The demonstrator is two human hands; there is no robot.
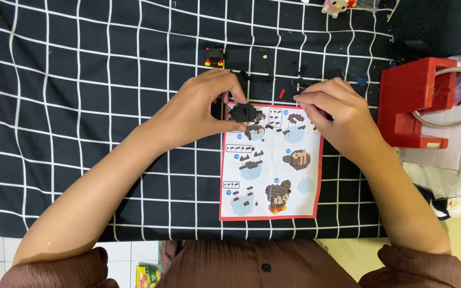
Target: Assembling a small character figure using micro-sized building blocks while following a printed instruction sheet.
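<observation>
Just above the frame's centre, a small black brick assembly [243, 113] rests on the top edge of the instruction sheet [271, 176], pinched between thumb and fingers of the left hand [198, 109]. To its right, the right hand [333, 113] has fingertips drawn together on loose black pieces [299, 84]. A small black, red and yellow build [214, 56] sits higher up on the checked cloth [81, 80], and a red block [414, 101] stands at the right edge.

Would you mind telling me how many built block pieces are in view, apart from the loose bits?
2. One black block build is held by the left hand over the instruction sheet; a small black, red and yellow build sits above it on the cloth. Hands may hide more.
</observation>
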